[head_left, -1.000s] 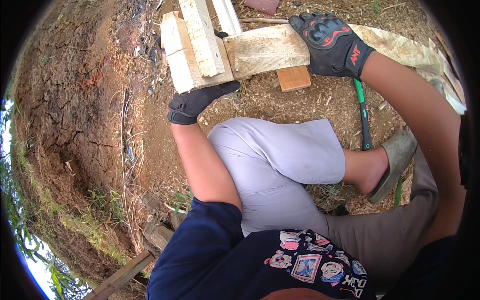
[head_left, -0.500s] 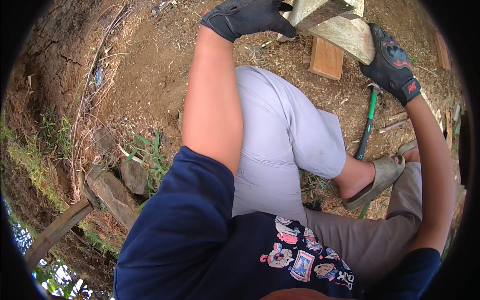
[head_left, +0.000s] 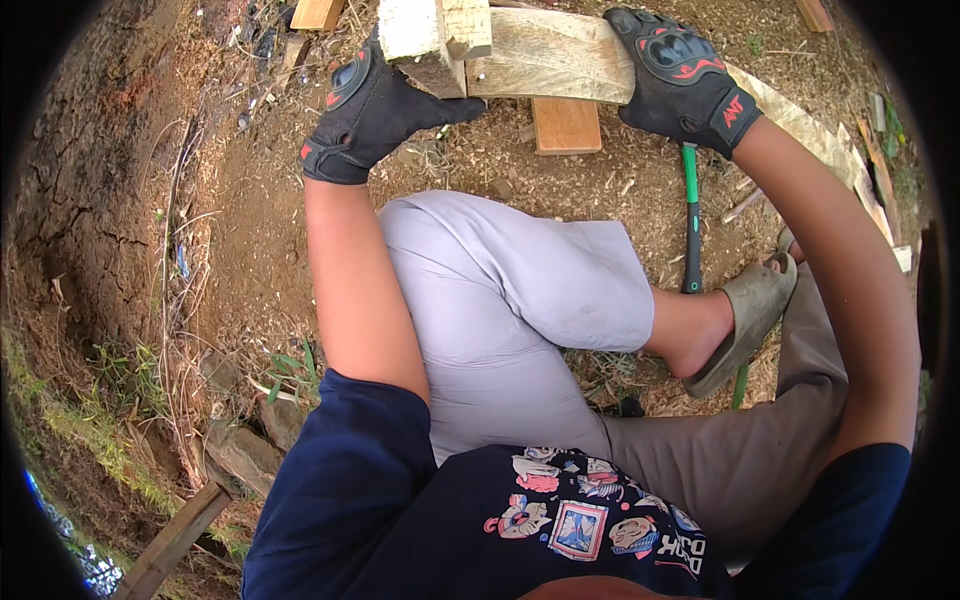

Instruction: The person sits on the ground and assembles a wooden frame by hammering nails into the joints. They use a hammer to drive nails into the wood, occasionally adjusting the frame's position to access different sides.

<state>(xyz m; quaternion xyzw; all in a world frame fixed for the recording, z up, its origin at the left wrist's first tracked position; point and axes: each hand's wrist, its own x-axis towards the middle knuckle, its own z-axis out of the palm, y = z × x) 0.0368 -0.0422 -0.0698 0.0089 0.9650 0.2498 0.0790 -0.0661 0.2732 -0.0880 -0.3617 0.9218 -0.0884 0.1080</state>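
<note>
Both my hands wear black gloves with red trim and hold a pale wooden piece at the top of the view. It joins a thick, square-ended beam [head_left: 412, 32] to a curved board [head_left: 550, 55]. My left hand [head_left: 375, 115] is closed around the beam at the left, its thumb along the lower edge and most fingers hidden behind. My right hand [head_left: 675, 80] grips the right end of the board, with its fingertips out of sight. Under the board, an orange-brown wood block [head_left: 567, 127] lies on the ground.
A hammer-like tool with a green and black handle [head_left: 691, 220] lies near my sandalled foot [head_left: 745, 325], its head hidden. A long pale board [head_left: 800, 120] stretches along the right. Wood chips cover the soil. Stones [head_left: 245, 452] and a slanted wooden post [head_left: 175, 540] are at lower left.
The joined wood has turned from slanting to nearly level and sits further left in view. Both hands have moved left with it. The view itself has shifted slightly.
</note>
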